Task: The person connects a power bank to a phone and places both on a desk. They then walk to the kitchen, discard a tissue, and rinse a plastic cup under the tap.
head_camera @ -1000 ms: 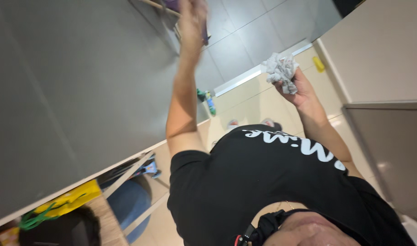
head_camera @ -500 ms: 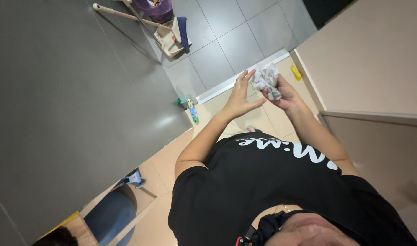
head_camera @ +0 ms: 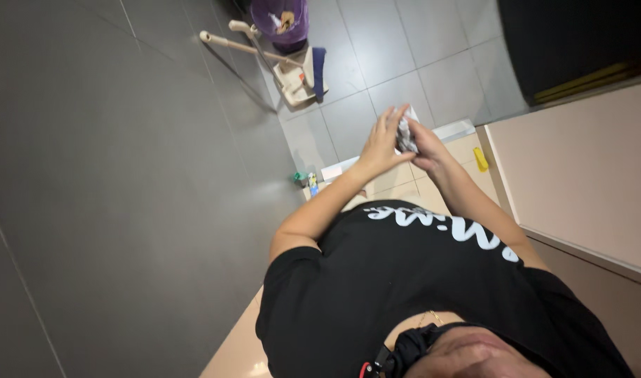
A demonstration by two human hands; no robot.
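Dark grey tiled wall (head_camera: 110, 189) fills the frame from 7 to 11 o'clock. Grey tile floor (head_camera: 397, 42) at 12, beige floor tiles (head_camera: 397, 183) below it. Beige cabinet panel (head_camera: 580, 175) at 3 o'clock. Black T-shirt (head_camera: 404, 280) takes 5–6.

Mop head with wooden handle (head_camera: 292, 66) at 12, purple bucket (head_camera: 282, 17) just above it. Small spray bottle (head_camera: 312, 185) on the floor by the wall, yellow object (head_camera: 480, 159) at the cabinet foot.

Both hands meet just above centre. Right hand (head_camera: 429, 150) grip clenched around the crumpled grey-white cloth wad (head_camera: 404, 134). Left hand (head_camera: 382, 143) flat, fingers extended toward 1 o'clock, palm pressed against the wad from the 9 o'clock side. Wad is sandwiched between them, mostly hidden; no clear long axis, looks compact and wrinkled. Right hand carries it; left only touches.
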